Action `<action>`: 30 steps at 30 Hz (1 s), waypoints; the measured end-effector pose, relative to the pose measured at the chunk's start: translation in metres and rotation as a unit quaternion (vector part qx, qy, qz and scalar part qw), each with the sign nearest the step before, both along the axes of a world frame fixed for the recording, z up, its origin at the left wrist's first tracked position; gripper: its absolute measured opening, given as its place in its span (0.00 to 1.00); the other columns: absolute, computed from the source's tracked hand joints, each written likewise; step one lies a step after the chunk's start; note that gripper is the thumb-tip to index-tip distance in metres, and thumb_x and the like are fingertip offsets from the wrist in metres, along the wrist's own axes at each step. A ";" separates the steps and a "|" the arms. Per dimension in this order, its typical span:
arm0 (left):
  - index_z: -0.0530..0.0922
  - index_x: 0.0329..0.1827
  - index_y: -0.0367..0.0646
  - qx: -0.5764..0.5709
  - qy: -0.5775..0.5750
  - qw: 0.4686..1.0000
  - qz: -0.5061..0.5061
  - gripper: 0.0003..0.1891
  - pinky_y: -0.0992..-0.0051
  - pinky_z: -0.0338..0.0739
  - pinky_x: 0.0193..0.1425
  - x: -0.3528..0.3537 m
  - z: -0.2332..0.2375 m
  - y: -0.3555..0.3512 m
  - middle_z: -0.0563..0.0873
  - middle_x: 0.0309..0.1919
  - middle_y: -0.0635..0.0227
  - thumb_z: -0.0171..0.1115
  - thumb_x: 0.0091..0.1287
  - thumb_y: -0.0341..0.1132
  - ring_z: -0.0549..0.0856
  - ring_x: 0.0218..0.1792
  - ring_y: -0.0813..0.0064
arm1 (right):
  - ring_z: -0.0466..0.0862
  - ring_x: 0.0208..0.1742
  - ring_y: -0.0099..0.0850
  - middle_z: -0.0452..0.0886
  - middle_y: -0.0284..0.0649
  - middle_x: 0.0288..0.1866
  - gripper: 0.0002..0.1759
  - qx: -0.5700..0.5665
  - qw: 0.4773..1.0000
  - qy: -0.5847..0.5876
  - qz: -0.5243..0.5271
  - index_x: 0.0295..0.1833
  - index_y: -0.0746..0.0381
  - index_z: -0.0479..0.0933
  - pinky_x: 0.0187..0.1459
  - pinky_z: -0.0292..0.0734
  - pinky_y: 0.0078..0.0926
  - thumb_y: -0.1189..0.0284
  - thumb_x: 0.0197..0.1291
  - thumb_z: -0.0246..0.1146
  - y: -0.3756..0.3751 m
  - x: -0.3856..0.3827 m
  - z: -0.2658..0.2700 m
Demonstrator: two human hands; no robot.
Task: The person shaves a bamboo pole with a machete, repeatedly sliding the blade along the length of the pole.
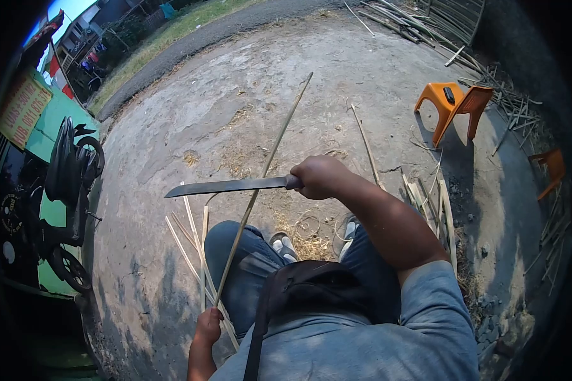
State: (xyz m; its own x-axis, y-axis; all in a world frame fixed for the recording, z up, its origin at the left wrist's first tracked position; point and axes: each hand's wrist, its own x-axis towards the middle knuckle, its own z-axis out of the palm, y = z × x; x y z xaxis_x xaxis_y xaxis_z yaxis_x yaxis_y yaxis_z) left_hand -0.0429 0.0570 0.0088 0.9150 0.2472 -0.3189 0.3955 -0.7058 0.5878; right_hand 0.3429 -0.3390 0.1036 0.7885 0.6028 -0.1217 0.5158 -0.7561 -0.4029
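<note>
My right hand is closed round the handle of a machete, its long blade pointing left across my lap. At the lower left my left hand grips the near end of a long thin bamboo strip, which slants away up and to the right. The blade crosses the strip near its middle, overlapping it in this view. Beside my left leg lie several pale split bamboo strips, close to my left hand. Fine shavings are spread on the ground between my shoes.
More split strips lie to my right, and one thin strip is on the concrete ahead. An orange plastic chair with a small black object on its seat stands at the right. A motorcycle is parked at the left; bamboo poles lie at the back.
</note>
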 end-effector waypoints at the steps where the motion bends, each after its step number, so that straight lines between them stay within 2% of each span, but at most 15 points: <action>1: 0.83 0.33 0.37 0.003 -0.004 1.000 -0.002 0.34 0.60 0.80 0.43 0.001 0.000 -0.001 0.87 0.30 0.53 0.42 0.85 0.58 0.88 0.35 0.54 | 0.89 0.49 0.46 0.90 0.42 0.44 0.11 -0.003 1.000 0.000 0.003 0.47 0.50 0.88 0.50 0.84 0.47 0.64 0.60 0.68 -0.001 -0.001 0.003; 3: 0.83 0.33 0.37 0.006 -0.018 1.000 -0.009 0.34 0.61 0.80 0.43 0.002 0.000 -0.002 0.87 0.29 0.53 0.42 0.85 0.57 0.88 0.35 0.55 | 0.89 0.49 0.45 0.90 0.42 0.44 0.11 -0.009 1.000 -0.002 0.009 0.48 0.49 0.88 0.51 0.84 0.46 0.62 0.61 0.69 -0.006 0.003 0.012; 7: 0.83 0.33 0.37 -0.007 -0.031 0.999 -0.016 0.34 0.61 0.79 0.42 0.002 -0.008 0.000 0.86 0.28 0.55 0.42 0.85 0.57 0.87 0.33 0.55 | 0.89 0.51 0.46 0.90 0.45 0.46 0.15 0.056 0.995 0.035 -0.075 0.52 0.50 0.88 0.53 0.83 0.44 0.57 0.65 0.69 -0.027 0.023 -0.003; 11: 0.83 0.33 0.38 -0.016 -0.037 0.999 -0.020 0.34 0.62 0.79 0.41 0.003 -0.006 0.001 0.86 0.27 0.56 0.42 0.84 0.59 0.87 0.32 0.57 | 0.89 0.53 0.47 0.91 0.46 0.48 0.16 0.102 0.984 0.057 -0.136 0.54 0.54 0.87 0.54 0.83 0.44 0.59 0.65 0.70 -0.042 0.041 -0.015; 14: 0.83 0.33 0.38 -0.011 -0.026 1.000 -0.010 0.34 0.62 0.79 0.41 0.001 -0.007 0.003 0.86 0.27 0.55 0.43 0.84 0.59 0.87 0.33 0.58 | 0.89 0.53 0.47 0.90 0.45 0.49 0.15 0.087 0.987 0.046 -0.128 0.53 0.53 0.87 0.55 0.83 0.45 0.61 0.64 0.69 -0.041 0.035 -0.011; 18: 0.83 0.33 0.38 -0.002 -0.029 0.999 -0.013 0.34 0.62 0.79 0.42 0.001 -0.003 0.002 0.86 0.27 0.54 0.43 0.84 0.59 0.88 0.33 0.57 | 0.89 0.52 0.46 0.90 0.44 0.47 0.11 0.044 0.997 0.049 -0.050 0.49 0.50 0.88 0.54 0.83 0.46 0.63 0.62 0.68 -0.016 0.011 -0.004; 21: 0.83 0.34 0.38 0.011 -0.029 0.999 -0.011 0.34 0.62 0.79 0.42 0.002 0.000 0.000 0.86 0.28 0.54 0.43 0.84 0.59 0.88 0.33 0.57 | 0.89 0.49 0.46 0.90 0.41 0.44 0.10 0.012 1.000 -0.027 0.012 0.47 0.50 0.88 0.50 0.84 0.46 0.64 0.60 0.69 0.001 0.002 -0.007; 24: 0.83 0.34 0.38 0.015 -0.033 0.999 -0.011 0.34 0.62 0.79 0.42 0.001 -0.005 0.002 0.86 0.28 0.54 0.43 0.84 0.60 0.88 0.34 0.56 | 0.89 0.48 0.46 0.90 0.40 0.43 0.10 -0.001 0.999 -0.045 0.014 0.46 0.49 0.88 0.50 0.85 0.46 0.65 0.59 0.69 -0.001 0.003 0.004; 27: 0.83 0.34 0.37 0.010 -0.037 0.999 -0.014 0.35 0.62 0.79 0.42 0.003 -0.005 -0.001 0.87 0.28 0.54 0.42 0.84 0.60 0.88 0.34 0.56 | 0.90 0.49 0.45 0.90 0.42 0.44 0.10 0.014 1.000 -0.013 -0.018 0.47 0.50 0.88 0.50 0.85 0.45 0.63 0.62 0.69 -0.014 0.015 0.001; 30: 0.83 0.33 0.37 -0.007 -0.035 0.999 -0.013 0.36 0.62 0.80 0.42 0.006 0.001 -0.008 0.87 0.28 0.54 0.42 0.84 0.61 0.88 0.34 0.55 | 0.90 0.49 0.44 0.90 0.44 0.46 0.11 0.057 0.993 -0.001 -0.104 0.50 0.50 0.88 0.51 0.85 0.43 0.60 0.65 0.69 -0.035 0.028 -0.006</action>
State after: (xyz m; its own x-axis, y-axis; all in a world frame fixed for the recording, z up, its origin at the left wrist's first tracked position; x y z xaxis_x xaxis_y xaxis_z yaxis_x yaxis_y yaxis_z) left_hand -0.0364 0.0492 0.0095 0.9413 0.2188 -0.2572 0.3345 -0.7075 0.6225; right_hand 0.3711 -0.3736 0.0980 0.8974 0.4372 -0.0598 0.3548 -0.7955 -0.4911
